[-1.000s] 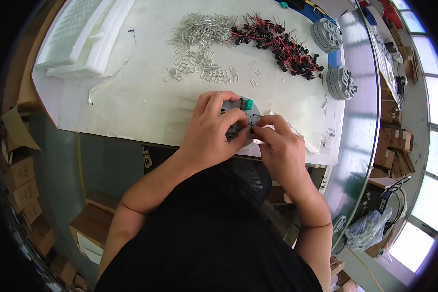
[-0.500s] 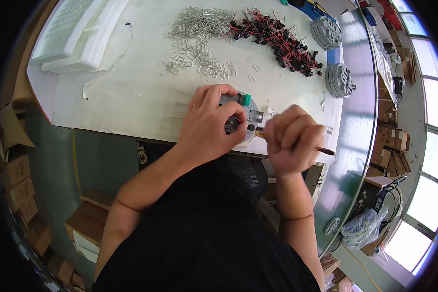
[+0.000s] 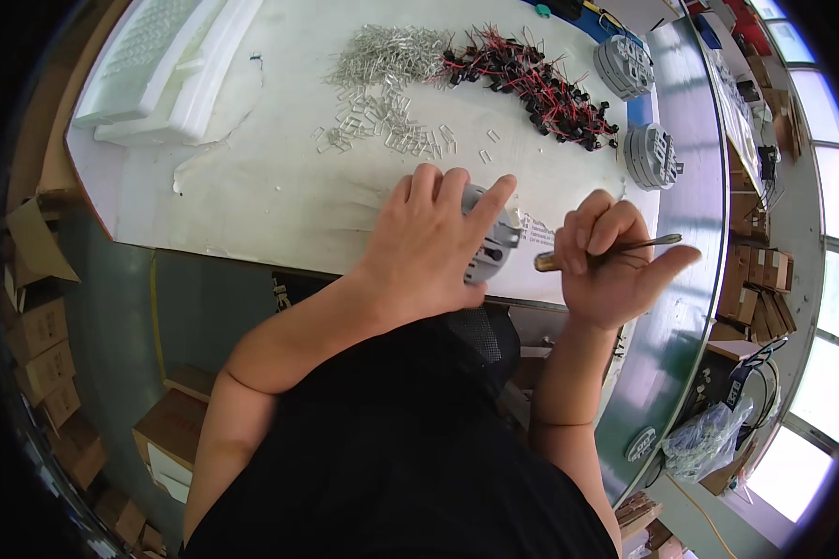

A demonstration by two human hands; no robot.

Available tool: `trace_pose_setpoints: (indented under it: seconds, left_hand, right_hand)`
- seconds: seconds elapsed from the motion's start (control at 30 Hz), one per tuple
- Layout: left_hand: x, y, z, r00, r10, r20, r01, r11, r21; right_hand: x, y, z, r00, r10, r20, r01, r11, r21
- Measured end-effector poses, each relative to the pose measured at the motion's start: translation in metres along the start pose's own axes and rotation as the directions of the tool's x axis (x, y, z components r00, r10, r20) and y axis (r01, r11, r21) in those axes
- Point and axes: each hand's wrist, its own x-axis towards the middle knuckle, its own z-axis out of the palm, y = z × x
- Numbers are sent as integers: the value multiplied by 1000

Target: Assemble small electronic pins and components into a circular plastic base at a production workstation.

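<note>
My left hand [image 3: 419, 238] spans a grey round plastic housing [image 3: 496, 253] at the table's front edge, fingers over its far side and thumb at its near side. The hand covers much of the housing. To the right, my right hand [image 3: 611, 261] is turned palm up, its fingers curled round a screwdriver [image 3: 657, 243]. The screwdriver's amber handle end points left toward the housing, its metal blade out to the right. The right thumb is stretched away from the tool. A gap separates the screwdriver from the housing.
Beyond my hands lie a heap of U-shaped metal wire pieces [image 3: 387, 61] and a pile of black parts with red wires [image 3: 541, 84]. Grey round housings [image 3: 653, 156] stand at the table's right edge. White foam trays [image 3: 172, 79] sit at the far left.
My right hand has drawn away to the right and turned palm up, taking the screwdriver off the housing. My left hand and the housing have shifted right, and the hand now covers the green piece.
</note>
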Motion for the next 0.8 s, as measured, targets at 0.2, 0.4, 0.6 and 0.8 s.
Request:
trace_pose_setpoints:
  seconds: [0.2, 0.4, 0.6, 0.8]
  left_hand:
    - [-11, -21, 23, 892, 147, -426, -315, 880, -356]
    - [-43, -41, 42, 865, 50, -500, -154, 974, -169]
    - [-40, -48, 4, 972, -55, -230, -4, 969, -248]
    - [-22, -36, 22, 965, -12, -263, -27, 989, -144]
  right_hand:
    - [-16, -17, -14, 974, 130, -185, -220, 728, -649]
    - [-16, -2, -13, 959, 276, 60, -3, 222, -975]
    - [-4, 8, 13, 937, 306, 168, 153, 71, -986]
    - [5, 14, 23, 922, 347, 172, 200, -45, -979]
